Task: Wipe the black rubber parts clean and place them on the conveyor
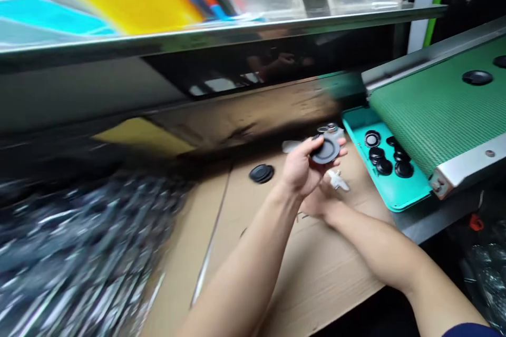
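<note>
A sheet of brown cardboard (336, 253) covers the work surface, with a dark round item (261, 173) lying left of its middle and a teal tray (399, 201) of black round pieces (383, 166) at its right edge. Beside the tray, a green conveyor belt (430, 102) bears two black discs (477, 78). Above, a metal-edged shelf (276, 30) carries a yellow-and-orange item (134, 8) and a cyan one (47, 13), both blurred

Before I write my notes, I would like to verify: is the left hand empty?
No, the left hand holds a round dark disc above the cardboard.
</note>
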The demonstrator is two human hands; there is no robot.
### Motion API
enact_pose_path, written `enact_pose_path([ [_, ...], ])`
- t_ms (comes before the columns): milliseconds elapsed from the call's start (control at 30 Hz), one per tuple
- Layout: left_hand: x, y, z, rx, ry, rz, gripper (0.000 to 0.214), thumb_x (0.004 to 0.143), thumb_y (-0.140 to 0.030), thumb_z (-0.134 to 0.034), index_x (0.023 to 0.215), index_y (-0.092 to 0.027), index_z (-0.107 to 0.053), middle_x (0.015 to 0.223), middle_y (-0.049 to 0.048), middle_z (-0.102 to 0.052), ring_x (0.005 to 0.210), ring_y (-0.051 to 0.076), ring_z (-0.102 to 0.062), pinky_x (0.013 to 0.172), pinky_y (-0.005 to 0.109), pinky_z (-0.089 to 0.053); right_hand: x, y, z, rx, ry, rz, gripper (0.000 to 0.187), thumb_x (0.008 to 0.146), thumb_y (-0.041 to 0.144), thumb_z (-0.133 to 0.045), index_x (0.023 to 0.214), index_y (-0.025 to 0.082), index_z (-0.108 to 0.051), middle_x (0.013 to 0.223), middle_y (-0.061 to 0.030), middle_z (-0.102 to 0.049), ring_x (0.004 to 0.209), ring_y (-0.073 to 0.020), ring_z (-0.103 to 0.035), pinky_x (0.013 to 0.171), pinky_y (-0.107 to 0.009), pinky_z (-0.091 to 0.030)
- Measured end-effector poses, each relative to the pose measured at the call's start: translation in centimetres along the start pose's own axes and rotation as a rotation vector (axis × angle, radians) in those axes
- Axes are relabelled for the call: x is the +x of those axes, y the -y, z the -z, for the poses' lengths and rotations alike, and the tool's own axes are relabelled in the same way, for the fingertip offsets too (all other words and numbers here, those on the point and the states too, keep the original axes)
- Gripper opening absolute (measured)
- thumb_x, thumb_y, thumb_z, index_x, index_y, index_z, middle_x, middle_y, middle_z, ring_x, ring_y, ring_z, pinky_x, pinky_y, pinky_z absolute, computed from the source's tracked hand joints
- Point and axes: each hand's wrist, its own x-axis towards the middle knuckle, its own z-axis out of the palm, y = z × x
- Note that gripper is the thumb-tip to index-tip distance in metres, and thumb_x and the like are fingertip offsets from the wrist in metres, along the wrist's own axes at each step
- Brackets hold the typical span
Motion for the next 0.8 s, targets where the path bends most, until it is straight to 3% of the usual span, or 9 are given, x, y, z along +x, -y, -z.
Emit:
enact_pose_path([
  [67,-2.1,1.9,4.6,-0.164,-0.14,0.109,0.024,0.093,-0.037,-0.061,0.082,-0.016,-0.064,0.08,0.0102,-0.07,0.061,0.015,-0.065,0.04,0.02,-0.038,-0.2,0.0,0.3,-0.023,0.011,-0.025,0.03,0.094,0.02,-0.054,0.121,0.017,-0.068,0.113,-0.0144,-0.07,0.106,-0.0304,-0.06,0.094,-0.044,-0.049],
  [133,-3.4,3.5,8.2,-0.276,-0.206,0.146,0.041,0.098,-0.049,-0.054,0.076,-0.015,-0.063,0.071,0.0096,-0.067,0.052,0.012,-0.058,0.036,0.019,-0.032,-0.5,0.0,0.7,-0.109,0.031,-0.049,0.029,0.093,0.025,-0.059,0.119,0.017,-0.07,0.118,-0.0149,-0.07,0.11,-0.032,-0.059,0.099,-0.046,-0.047],
  [233,-4.6,4.9,11.2,-0.355,-0.216,0.085,0.062,0.099,-0.07,-0.041,0.082,-0.016,-0.064,0.069,0.0089,-0.067,0.049,0.013,-0.057,0.035,0.021,-0.031,-0.9,-0.3,1.2,-0.197,0.032,0.017,0.038,0.096,0.033,-0.059,0.131,0.02,-0.067,0.131,-0.014,-0.066,0.119,-0.0336,-0.053,0.106,-0.05,-0.042],
  [367,-5.4,5.0,12.0,-0.398,-0.188,0.009,0.056,0.1,-0.068,-0.042,0.095,-0.018,-0.066,0.079,0.008,-0.072,0.055,0.016,-0.063,0.04,0.022,-0.038,-0.9,-0.6,1.7,-0.224,0.032,0.053,0.041,0.099,0.036,-0.055,0.137,0.023,-0.065,0.134,-0.0133,-0.065,0.116,-0.0332,-0.052,0.105,-0.049,-0.042],
  [533,-5.3,4.5,12.2,-0.543,-0.198,0.089,0.046,0.103,-0.057,-0.043,0.099,-0.018,-0.066,0.094,0.0122,-0.075,0.066,0.019,-0.067,0.043,0.023,-0.038,-0.7,-0.7,2.1,-0.228,0.045,0.084,0.045,0.101,0.038,-0.052,0.14,0.019,-0.064,0.135,-0.0151,-0.064,0.115,-0.0337,-0.053,0.105,-0.049,-0.042],
  [667,-5.2,3.8,12.5,-0.754,-0.261,0.212,0.049,0.108,-0.048,-0.03,0.091,-0.015,-0.063,0.086,0.0135,-0.072,0.061,0.016,-0.064,0.043,0.022,-0.042,-0.6,-0.7,2.6,-0.225,-0.04,0.124,0.045,0.103,0.038,-0.05,0.142,0.019,-0.061,0.14,-0.0159,-0.061,0.121,-0.0331,-0.055,0.108,-0.049,-0.041],
  [800,-5.3,3.2,12.6,-0.849,-0.244,0.227,0.049,0.109,-0.043,-0.027,0.09,-0.014,-0.061,0.08,0.0136,-0.07,0.06,0.015,-0.064,0.043,0.019,-0.045,-0.4,-0.8,3.0,-0.266,-0.061,0.131,0.041,0.106,0.043,-0.046,0.133,0.019,-0.065,0.13,-0.0136,-0.068,0.116,-0.0309,-0.058,0.104,-0.045,-0.045],
])
